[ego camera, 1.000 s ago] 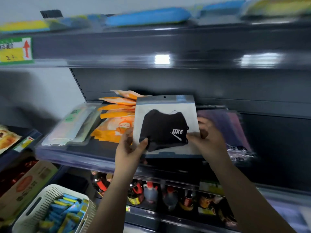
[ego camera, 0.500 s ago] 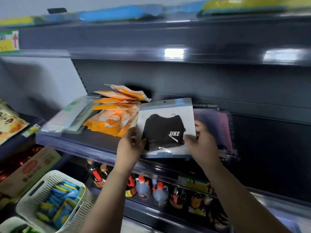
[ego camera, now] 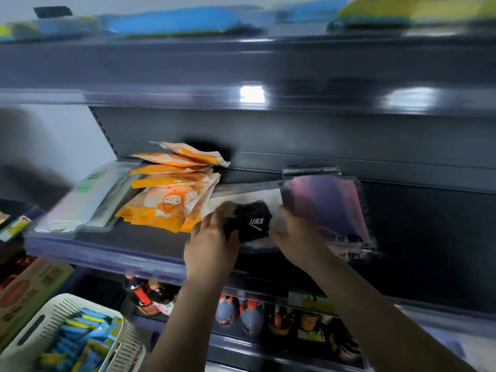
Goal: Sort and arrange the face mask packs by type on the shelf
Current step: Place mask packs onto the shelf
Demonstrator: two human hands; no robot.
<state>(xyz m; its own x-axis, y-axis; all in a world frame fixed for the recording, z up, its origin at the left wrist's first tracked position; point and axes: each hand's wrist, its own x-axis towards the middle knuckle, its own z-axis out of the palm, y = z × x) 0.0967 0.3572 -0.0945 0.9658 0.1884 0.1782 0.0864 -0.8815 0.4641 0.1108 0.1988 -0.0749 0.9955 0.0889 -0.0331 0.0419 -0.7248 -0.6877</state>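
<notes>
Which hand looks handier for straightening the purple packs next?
Probably the right hand. It is beside the purple packs, at the right edge of the black mask pack. The left hand sits on that pack's far side, by the orange packs, and would have to cross over.

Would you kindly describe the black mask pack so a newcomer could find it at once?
Look at the dark middle shelf holding flat packs. Between the orange packs and the purple packs lies the black mask pack, with both hands on it. It alone shows a black mask with white lettering on a white card.
</notes>
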